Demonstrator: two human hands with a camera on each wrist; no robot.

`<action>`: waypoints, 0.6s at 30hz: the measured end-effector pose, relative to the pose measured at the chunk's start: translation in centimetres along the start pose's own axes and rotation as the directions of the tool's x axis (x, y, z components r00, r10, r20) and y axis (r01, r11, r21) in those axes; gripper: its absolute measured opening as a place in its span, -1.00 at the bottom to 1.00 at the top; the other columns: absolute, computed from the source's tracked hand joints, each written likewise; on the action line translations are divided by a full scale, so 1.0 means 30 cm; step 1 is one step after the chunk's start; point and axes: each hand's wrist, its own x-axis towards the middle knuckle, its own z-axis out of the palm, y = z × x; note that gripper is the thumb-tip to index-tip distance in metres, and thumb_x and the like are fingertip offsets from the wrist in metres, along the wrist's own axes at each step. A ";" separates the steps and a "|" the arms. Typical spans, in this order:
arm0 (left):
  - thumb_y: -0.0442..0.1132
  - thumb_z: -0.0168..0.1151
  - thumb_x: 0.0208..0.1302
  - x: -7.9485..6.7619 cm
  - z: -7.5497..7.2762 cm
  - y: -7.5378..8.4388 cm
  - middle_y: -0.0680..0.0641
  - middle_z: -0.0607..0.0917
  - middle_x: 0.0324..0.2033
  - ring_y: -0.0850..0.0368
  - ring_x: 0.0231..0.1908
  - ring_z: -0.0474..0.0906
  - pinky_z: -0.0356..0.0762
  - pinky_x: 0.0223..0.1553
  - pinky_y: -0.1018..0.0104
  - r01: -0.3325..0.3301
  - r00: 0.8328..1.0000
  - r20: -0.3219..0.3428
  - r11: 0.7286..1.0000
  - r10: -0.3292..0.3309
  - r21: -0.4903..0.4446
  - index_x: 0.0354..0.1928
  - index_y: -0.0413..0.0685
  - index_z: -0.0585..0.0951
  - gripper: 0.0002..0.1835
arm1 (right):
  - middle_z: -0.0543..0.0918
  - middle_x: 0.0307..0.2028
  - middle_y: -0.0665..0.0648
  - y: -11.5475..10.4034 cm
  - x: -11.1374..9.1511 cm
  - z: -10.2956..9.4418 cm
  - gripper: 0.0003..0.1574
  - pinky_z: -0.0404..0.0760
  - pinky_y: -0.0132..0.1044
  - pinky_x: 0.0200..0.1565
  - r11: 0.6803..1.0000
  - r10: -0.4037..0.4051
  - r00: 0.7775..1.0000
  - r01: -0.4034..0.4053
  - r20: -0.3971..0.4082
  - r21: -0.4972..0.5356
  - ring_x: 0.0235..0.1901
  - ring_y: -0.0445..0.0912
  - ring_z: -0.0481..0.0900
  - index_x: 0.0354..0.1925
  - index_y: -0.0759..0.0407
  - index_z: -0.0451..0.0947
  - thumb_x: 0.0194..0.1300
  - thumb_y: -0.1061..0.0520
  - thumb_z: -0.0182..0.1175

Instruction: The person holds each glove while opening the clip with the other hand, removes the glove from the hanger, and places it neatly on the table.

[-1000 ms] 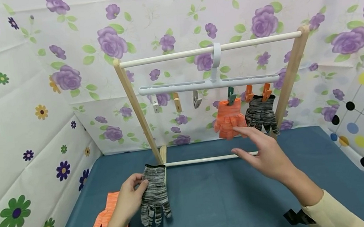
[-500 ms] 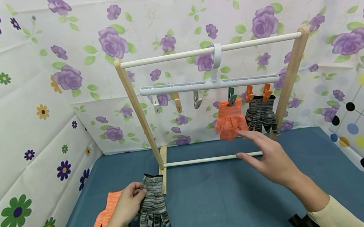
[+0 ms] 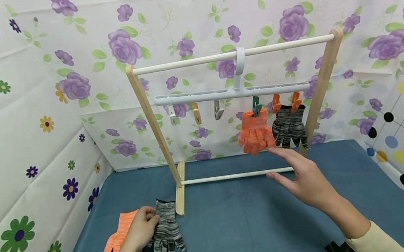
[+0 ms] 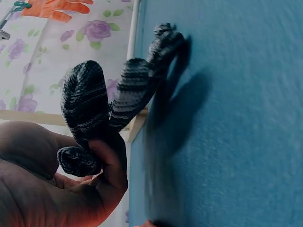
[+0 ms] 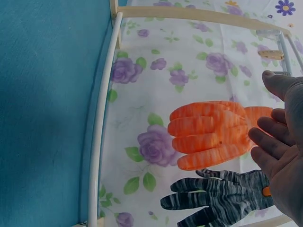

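My left hand pinches a grey-and-black striped knit glove by its side, its fingers pointing down, low over the table. In the left wrist view, my thumb and fingers curl round part of this striped glove. An orange glove lies on the table, partly hidden behind my left wrist. My right hand is held with fingers apart and nothing in it, just below a hanging orange glove. Next to that one hangs another striped glove. The right wrist view shows the orange glove beyond my fingertips.
A wooden rack with white rods stands on the blue table. From its top rod hangs a white hanger. Bare clips, white, tan and grey, hang on the left; green and orange clips hold the gloves.
My left hand has moved the striped glove a little down and left, away from the rack's foot. My right hand has drifted slightly down and right from the hanging orange glove.
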 end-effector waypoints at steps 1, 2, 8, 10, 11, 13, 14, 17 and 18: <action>-0.39 0.06 0.61 0.000 0.002 -0.006 -0.24 0.55 -0.19 0.01 -0.42 0.36 0.38 -0.34 0.11 0.000 1.000 -0.006 1.000 0.000 0.014 0.29 -0.51 0.37 -0.63 | 0.57 0.37 0.14 0.002 -0.002 0.000 -0.04 0.61 0.03 0.16 1.000 0.002 1.000 -0.002 -0.001 -0.001 0.33 0.07 0.56 0.49 0.14 0.47 0.18 0.23 0.62; -0.39 0.06 0.61 0.000 0.003 -0.012 -0.25 0.55 -0.18 0.01 -0.43 0.36 0.38 -0.35 0.11 0.007 1.000 -0.012 1.000 -0.007 0.029 0.29 -0.50 0.36 -0.63 | 0.57 0.38 0.14 0.004 -0.004 0.001 -0.04 0.61 0.02 0.16 1.000 0.003 1.000 -0.003 0.001 0.000 0.33 0.06 0.56 0.49 0.13 0.46 0.19 0.22 0.62; -0.40 0.09 0.58 0.016 0.012 -0.038 -0.25 0.52 -0.24 0.02 -0.49 0.37 0.39 -0.41 0.12 0.076 0.997 -0.034 0.991 -0.073 0.107 0.23 -0.42 0.33 -0.68 | 0.58 0.36 0.17 0.008 -0.011 0.004 -0.07 0.70 0.02 0.03 1.000 0.004 1.000 -0.004 0.010 0.006 0.32 0.08 0.57 0.47 0.16 0.47 0.20 0.22 0.61; -0.40 0.11 0.57 0.020 0.017 -0.041 -0.22 0.51 -0.27 0.03 -0.53 0.38 0.40 -0.46 0.12 0.074 0.997 -0.039 0.989 -0.070 0.131 0.23 -0.40 0.33 -0.67 | 0.59 0.36 0.19 0.009 -0.015 0.000 -0.07 0.70 0.03 0.03 1.000 0.005 1.000 -0.005 0.008 0.004 0.31 0.09 0.57 0.47 0.17 0.48 0.20 0.22 0.61; -0.40 0.11 0.57 0.020 0.020 -0.041 -0.21 0.51 -0.29 0.03 -0.55 0.37 0.40 -0.47 0.13 0.068 0.997 -0.041 0.987 -0.063 0.143 0.23 -0.40 0.33 -0.67 | 0.59 0.35 0.19 0.009 -0.016 -0.002 -0.07 0.69 0.03 0.05 1.000 0.008 1.000 -0.008 0.006 0.001 0.31 0.08 0.57 0.47 0.16 0.48 0.19 0.22 0.61; -0.41 0.14 0.55 0.021 0.027 -0.037 -0.19 0.52 -0.34 0.04 -0.57 0.38 0.39 -0.51 0.13 0.046 0.998 -0.051 0.983 -0.037 0.181 0.22 -0.41 0.32 -0.66 | 0.59 0.35 0.19 0.011 -0.019 -0.007 -0.06 0.67 0.03 0.08 1.000 0.011 1.000 -0.011 0.002 -0.005 0.31 0.07 0.58 0.48 0.13 0.47 0.19 0.23 0.61; -0.41 0.15 0.55 0.022 0.030 -0.036 -0.17 0.52 -0.38 0.04 -0.59 0.38 0.38 -0.52 0.13 0.033 0.998 -0.057 0.979 -0.022 0.201 0.22 -0.41 0.32 -0.65 | 0.59 0.35 0.18 0.012 -0.021 -0.010 -0.05 0.66 0.03 0.08 1.000 0.012 1.000 -0.012 0.000 -0.008 0.30 0.07 0.58 0.49 0.11 0.47 0.20 0.23 0.61; -0.42 0.19 0.51 0.023 0.042 -0.027 -0.13 0.51 -0.47 0.05 -0.60 0.40 0.37 -0.54 0.15 0.007 0.997 -0.071 0.965 0.012 0.261 0.22 -0.42 0.31 -0.61 | 0.59 0.36 0.14 0.016 -0.025 -0.018 -0.04 0.66 0.04 0.08 1.000 0.017 1.000 -0.017 -0.005 -0.017 0.29 0.06 0.59 0.50 0.06 0.45 0.20 0.23 0.60; -0.42 0.21 0.50 0.024 0.046 -0.025 -0.12 0.51 -0.50 0.05 -0.61 0.41 0.36 -0.55 0.16 0.005 0.997 -0.073 0.960 0.016 0.279 0.22 -0.42 0.31 -0.60 | 0.59 0.36 0.14 0.017 -0.027 -0.020 -0.04 0.66 0.05 0.08 1.000 0.018 1.000 -0.019 -0.005 -0.019 0.29 0.06 0.59 0.50 0.05 0.45 0.21 0.23 0.60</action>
